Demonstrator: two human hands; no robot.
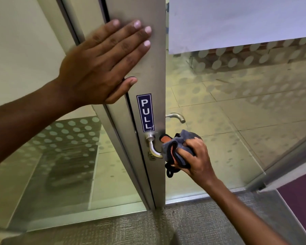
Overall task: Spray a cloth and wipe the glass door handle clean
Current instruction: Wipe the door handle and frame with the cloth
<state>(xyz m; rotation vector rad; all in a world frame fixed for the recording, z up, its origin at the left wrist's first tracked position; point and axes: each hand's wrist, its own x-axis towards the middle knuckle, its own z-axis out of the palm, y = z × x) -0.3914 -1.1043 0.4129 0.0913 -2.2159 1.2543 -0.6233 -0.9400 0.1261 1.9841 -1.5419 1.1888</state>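
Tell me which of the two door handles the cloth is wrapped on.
The near handle below the PULL sticker; the right hand presses the grey cloth around it. The far handle shows bare through the glass.

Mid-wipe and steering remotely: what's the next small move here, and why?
Probably slide the cloth in the right hand leftward along the door handle toward its base: that curved metal stretch is uncovered, while the left hand lies flat on the door frame.

Grey carpet (166, 225), pale floor tiles (219, 110) behind dot-frosted glass panels (245, 57), possibly a purple wall (300, 206).
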